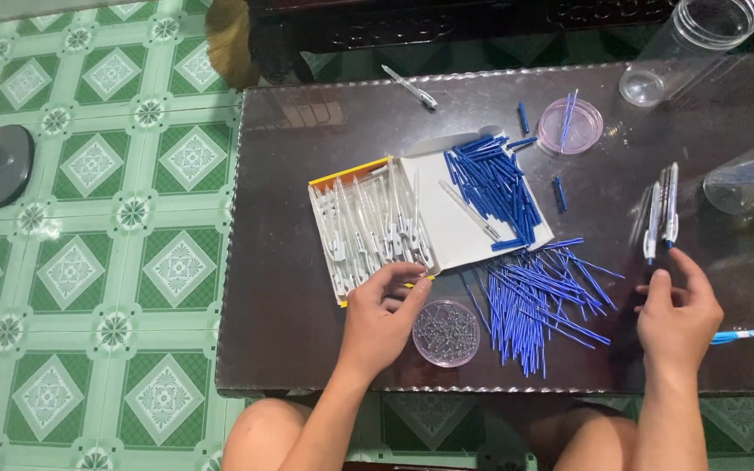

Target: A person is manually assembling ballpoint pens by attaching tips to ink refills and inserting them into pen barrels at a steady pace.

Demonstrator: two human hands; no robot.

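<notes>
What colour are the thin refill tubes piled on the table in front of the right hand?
Blue: the thin refill tubes are blue, seen in the head view, the only one.

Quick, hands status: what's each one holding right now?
Left hand: fingers curled at the box of clear pen barrels, pinching one.
Right hand: closed on a few assembled pens, held upright.

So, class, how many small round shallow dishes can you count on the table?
2. One dish of small metal parts sits at the near edge beside the left hand; one pinkish dish sits at the far side. Others may lie outside the view.
</notes>
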